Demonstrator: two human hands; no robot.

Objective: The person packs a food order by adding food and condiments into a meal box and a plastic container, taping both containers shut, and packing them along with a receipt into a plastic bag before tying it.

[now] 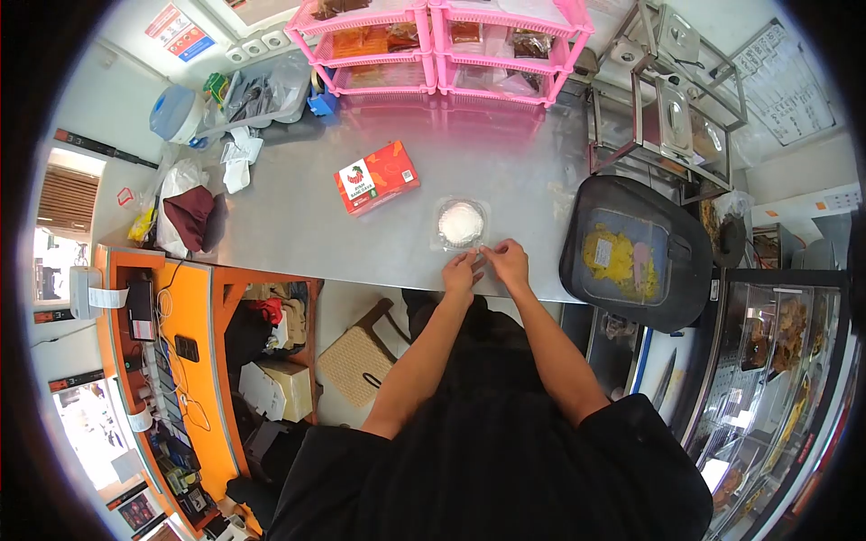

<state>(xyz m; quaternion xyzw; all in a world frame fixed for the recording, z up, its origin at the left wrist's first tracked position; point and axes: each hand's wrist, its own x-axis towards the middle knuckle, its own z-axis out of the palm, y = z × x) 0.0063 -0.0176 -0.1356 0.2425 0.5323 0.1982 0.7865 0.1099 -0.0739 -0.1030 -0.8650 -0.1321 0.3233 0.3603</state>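
Observation:
A clear square plastic pack [439,242] with a round white portion [461,222] in it lies on the steel table. What the white portion is I cannot make out. At the pack's near edge, my left hand [461,273] and my right hand [510,263] come close together, fingertips pinched. Whatever sits between the fingertips is too small to tell, and whether it belongs to the pack is unclear. Beyond the pack, to the left, a red printed carton [383,180] lies closed on the table.
Pink tiered racks [437,54] with packets stand at the back of the steel table [298,194]. On the right are a black tub [577,261] with yellow food under a see-through lid and a metal rack [640,135]. Left lie a grey bin [293,90] and a maroon cloth [189,218].

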